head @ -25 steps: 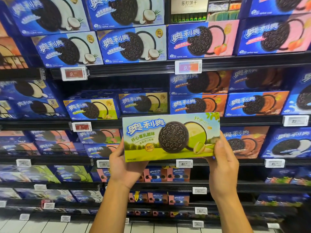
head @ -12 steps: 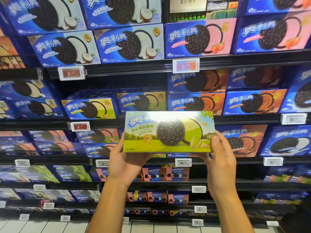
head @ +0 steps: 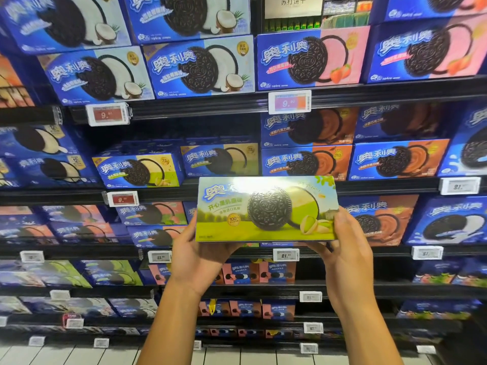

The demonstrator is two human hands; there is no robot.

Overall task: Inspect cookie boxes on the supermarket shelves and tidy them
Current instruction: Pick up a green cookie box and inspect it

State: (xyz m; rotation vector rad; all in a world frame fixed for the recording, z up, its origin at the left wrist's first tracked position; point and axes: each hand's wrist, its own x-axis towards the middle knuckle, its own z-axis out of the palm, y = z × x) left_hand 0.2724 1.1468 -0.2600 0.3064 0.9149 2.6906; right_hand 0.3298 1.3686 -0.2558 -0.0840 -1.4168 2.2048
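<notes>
The green cookie box (head: 266,209), centre of the head view, is pinched at its ends by your left hand (head: 196,255) at 9 o'clock and right hand (head: 345,248) at 3; keep it level, slotting it beside the matching boxes (head: 139,169) at 10.

Two bare, sleeveless forearms (head: 174,320)
</notes>
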